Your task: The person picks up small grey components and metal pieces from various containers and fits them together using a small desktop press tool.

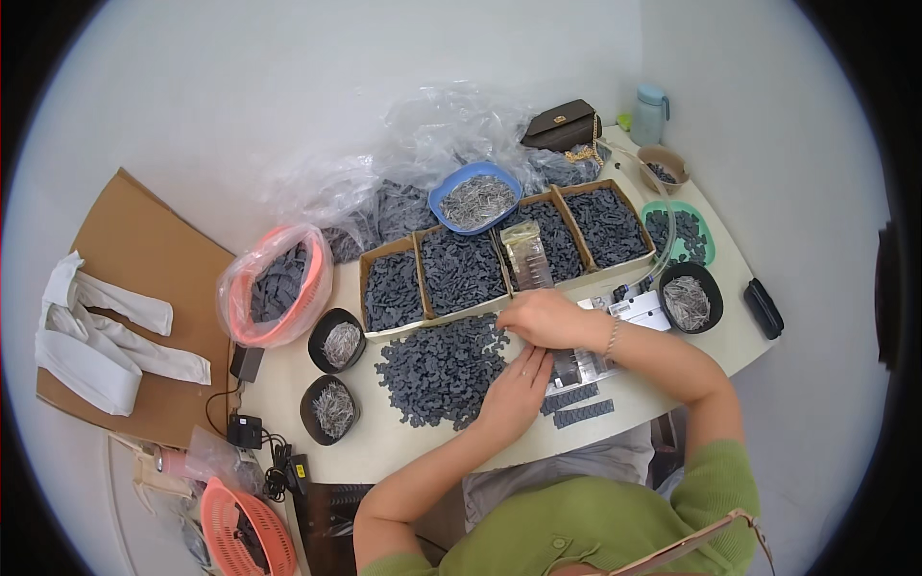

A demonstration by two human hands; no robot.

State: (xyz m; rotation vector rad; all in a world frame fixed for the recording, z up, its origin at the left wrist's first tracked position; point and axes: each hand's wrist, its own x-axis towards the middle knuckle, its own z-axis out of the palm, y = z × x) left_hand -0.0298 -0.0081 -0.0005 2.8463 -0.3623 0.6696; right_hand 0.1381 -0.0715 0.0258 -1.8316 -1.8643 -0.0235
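Observation:
My left hand (519,389) lies at the right edge of a loose pile of small dark grey plastic parts (437,374). Its fingers are stretched out, with the tips by a clear and metal fixture (586,367). Just beyond it, my right hand (543,319) reaches over the fixture toward the pile. Its fingers are curled together at the pile's upper right edge, and what they hold, if anything, is too small to make out. Two flat dark grey strips (584,413) lie at the near side of the fixture. A clear packet of metal pins (528,254) rests on the box beyond my right hand.
A divided cardboard box (461,312) of grey parts spans the table. Black bowls (336,341) of metal pins stand left, another black bowl (713,305) right. A blue basin (471,230) sits behind, a green tray (709,240) at right. An orange basket (322,288) and cables (279,466) are left.

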